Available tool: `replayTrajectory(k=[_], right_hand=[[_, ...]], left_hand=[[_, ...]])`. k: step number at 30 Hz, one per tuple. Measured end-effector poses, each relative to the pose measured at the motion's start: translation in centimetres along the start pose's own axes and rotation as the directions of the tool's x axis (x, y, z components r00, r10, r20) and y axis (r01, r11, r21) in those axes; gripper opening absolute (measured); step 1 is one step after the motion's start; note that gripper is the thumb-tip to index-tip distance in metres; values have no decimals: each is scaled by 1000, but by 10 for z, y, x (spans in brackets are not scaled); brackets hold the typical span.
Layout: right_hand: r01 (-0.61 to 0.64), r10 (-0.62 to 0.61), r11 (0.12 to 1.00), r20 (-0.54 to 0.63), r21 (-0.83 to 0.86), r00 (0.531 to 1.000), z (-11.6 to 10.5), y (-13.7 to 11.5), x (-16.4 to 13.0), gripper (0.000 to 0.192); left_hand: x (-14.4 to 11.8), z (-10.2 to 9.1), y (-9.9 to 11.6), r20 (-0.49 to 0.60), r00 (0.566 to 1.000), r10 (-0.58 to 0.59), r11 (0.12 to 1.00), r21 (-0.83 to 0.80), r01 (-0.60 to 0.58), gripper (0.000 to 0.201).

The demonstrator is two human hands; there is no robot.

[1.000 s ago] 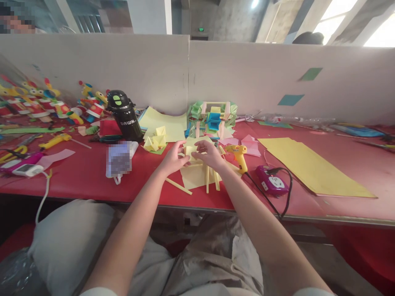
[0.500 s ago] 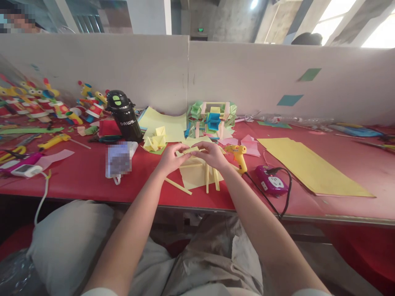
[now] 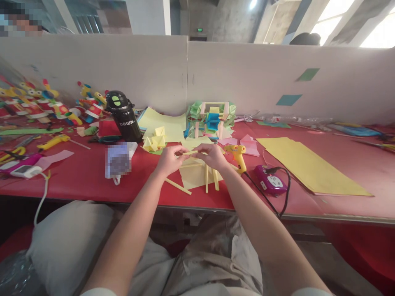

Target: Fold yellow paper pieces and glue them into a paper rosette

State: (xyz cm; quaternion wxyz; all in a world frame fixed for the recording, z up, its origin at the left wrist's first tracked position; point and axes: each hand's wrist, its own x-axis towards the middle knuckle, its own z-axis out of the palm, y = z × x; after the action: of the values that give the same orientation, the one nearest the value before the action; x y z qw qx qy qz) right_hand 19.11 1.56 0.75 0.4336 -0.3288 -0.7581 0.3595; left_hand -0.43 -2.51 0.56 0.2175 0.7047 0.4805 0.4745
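A long bench [image 3: 77, 176] covered in red is seen running across the view, backed by a pale partition [image 3: 247, 78] on which two small coloured paper squares are stuck. A large sheet of yellow paper [image 3: 311, 166] is laid flat on the right part of the bench, well apart from the hands. A row of bright paper figures [image 3: 46, 105] is lined up at the far left, and a black flask [image 3: 123, 115] is stood upright just right of them. A boxy model of folded green, blue and yellow paper [image 3: 212, 117] is set at the back, behind the hands. A yellow glue gun [image 3: 237, 154] is stood just right of the right hand, its black cord led to a purple power socket [image 3: 269, 181] nearby. A smaller yellow sheet [image 3: 194, 176] with several paper sticks [image 3: 177, 186] lying on and beside it is found directly under the hands. A thin folded strip of yellow paper [image 3: 191, 152] is held level above that sheet, pinched at its left end in the grip of the left hand [image 3: 168, 159] and at its right end in the grip of the right hand [image 3: 212, 155]; whether it is a flat strip or a rolled stick cannot quite be told.
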Motion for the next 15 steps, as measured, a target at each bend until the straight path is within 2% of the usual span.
replayTrajectory(k=[5,10,13,15], right_hand=[[-23,22,996,13,88,1000,1,-3,-1,45],[-58,43,981,84,184,996,0,-5,-3,55],[-68,41,977,137,200,990,-2,-2,-4,64],[-66,42,982,132,176,990,-3,0,-3,64]], left_hand=[[1,4,-1,72,995,-70,976,-202,83,35],[-1,2,2,233,969,-80,931,-330,156,69],[-1,1,3,319,947,-44,927,-340,157,74],[-1,0,3,352,935,-42,936,-313,160,71]])
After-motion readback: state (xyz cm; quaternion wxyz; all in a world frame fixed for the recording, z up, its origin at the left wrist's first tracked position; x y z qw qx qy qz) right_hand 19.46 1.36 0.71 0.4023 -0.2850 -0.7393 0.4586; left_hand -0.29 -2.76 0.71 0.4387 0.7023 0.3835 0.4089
